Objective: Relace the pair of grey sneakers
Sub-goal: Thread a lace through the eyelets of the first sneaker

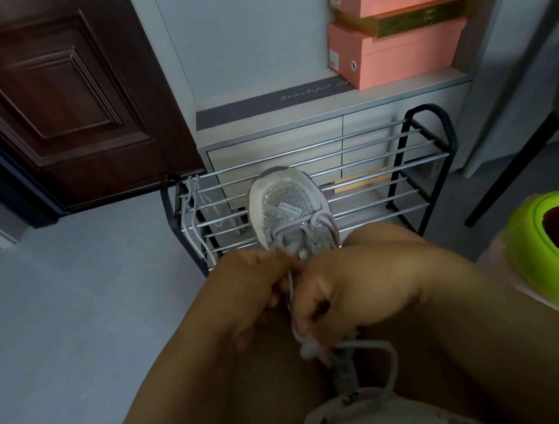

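Note:
A grey and white sneaker (288, 207) with a glittery mesh upper points away from me, its toe over the shoe rack. Its heel end is hidden behind my hands. My left hand (254, 288) pinches the white lace (290, 278) just below the lowest eyelets. My right hand (346, 290) grips the same lace lower down. A loop of lace (385, 354) trails from under that hand over my lap. A second loose lace (192, 219) hangs from the rack's left end. The other sneaker is not in view.
A black-framed metal shoe rack (412, 166) stands before a grey cabinet (275, 144) with pink shoe boxes (402, 52) stacked on it. A dark wooden door (58, 96) is at the left. A green-rimmed bin (529, 257) sits at my right. Grey floor (77, 314) spreads to the left.

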`<control>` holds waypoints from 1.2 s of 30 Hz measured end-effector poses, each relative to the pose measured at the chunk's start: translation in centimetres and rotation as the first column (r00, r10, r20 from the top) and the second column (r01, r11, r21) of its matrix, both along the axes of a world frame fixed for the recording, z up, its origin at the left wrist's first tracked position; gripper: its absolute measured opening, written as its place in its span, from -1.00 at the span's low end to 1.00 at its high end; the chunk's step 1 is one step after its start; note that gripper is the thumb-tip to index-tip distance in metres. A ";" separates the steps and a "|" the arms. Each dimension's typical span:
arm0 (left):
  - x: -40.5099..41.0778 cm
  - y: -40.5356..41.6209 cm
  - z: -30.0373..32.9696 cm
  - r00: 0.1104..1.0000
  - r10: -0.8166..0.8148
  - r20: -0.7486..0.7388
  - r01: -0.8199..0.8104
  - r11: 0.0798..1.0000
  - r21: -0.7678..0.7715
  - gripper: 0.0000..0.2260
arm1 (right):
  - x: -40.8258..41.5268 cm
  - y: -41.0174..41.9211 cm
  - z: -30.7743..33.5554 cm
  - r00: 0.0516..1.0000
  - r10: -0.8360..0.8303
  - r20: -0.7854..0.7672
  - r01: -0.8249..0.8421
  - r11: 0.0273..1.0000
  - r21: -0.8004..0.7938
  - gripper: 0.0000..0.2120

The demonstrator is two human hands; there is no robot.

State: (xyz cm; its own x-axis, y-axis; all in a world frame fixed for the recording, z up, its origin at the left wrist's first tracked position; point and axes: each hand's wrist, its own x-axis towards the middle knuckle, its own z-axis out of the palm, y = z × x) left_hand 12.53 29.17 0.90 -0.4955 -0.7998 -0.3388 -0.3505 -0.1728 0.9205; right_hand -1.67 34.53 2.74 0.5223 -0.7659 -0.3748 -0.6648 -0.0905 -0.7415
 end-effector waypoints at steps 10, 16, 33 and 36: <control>2.6 -0.3 0.2 0.860 -0.499 0.110 0.511 0.842 -0.175 -0.74 | -4.4 -1.5 -1.7 0.693 -0.721 -0.012 0.702 0.678 -0.217 -0.65; 3.3 -0.2 1.3 0.722 -0.663 0.195 0.691 0.685 -0.231 -0.74 | -2.9 -1.5 -2.6 0.687 -0.713 -0.139 0.632 0.681 -0.372 -0.58; -4.3 -1.3 -3.8 0.921 0.149 0.359 0.118 0.773 -0.623 -0.68 | -5.1 -1.3 -2.9 0.683 -0.721 0.119 0.730 0.677 -0.092 -0.84; -4.8 -1.2 -4.6 0.929 0.184 0.321 0.092 0.726 -0.681 -0.66 | -5.1 -1.3 -2.8 0.692 -0.712 0.118 0.722 0.685 -0.097 -0.80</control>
